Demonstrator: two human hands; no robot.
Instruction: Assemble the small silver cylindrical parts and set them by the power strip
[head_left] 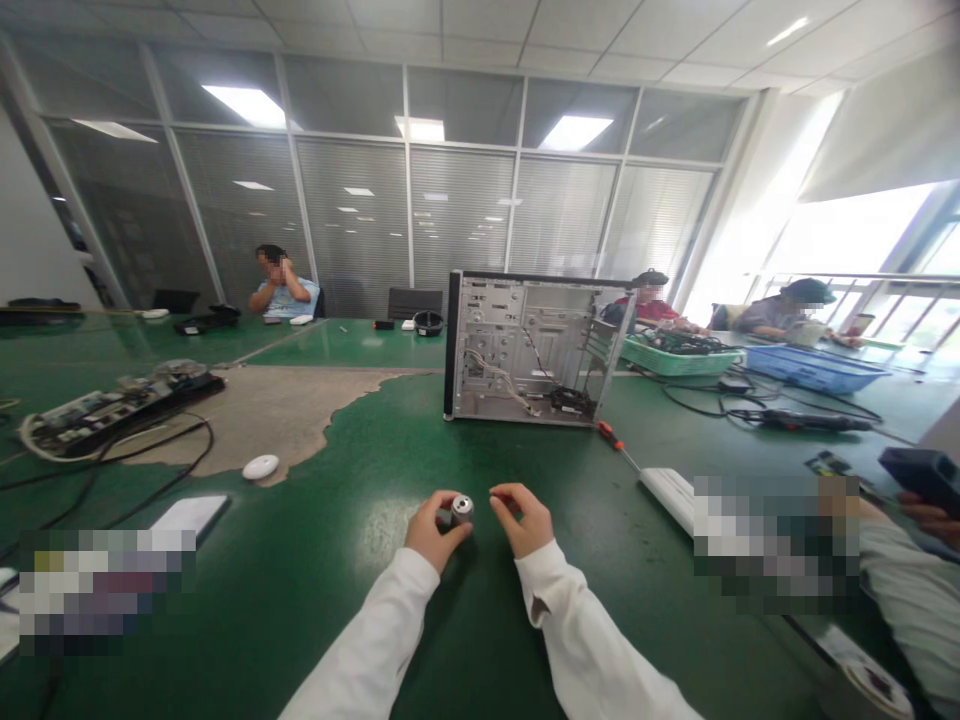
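My left hand [436, 532] is closed round a small grey metal cylinder [462, 512], thumb on the near side and fingers on the far side. The cylinder stands upright, and its shiny round top end shows dark holes. Just to the right, apart from the cylinder, my right hand [524, 521] has thumb and forefinger brought together in a pinch. Whatever sits between those fingertips is too small to make out. Beyond both hands an open computer case [532, 350] stands on the green table [390, 460], its inside facing me, with loose cables and a dark part at the bottom.
A screwdriver [611, 436] with an orange handle lies by the case. On the left are a circuit assembly [124, 405] with cables and a white round object [261, 467]. Green [682, 362] and blue [814, 372] baskets stand at the right. A co-worker's sleeve [911, 590] reaches in.
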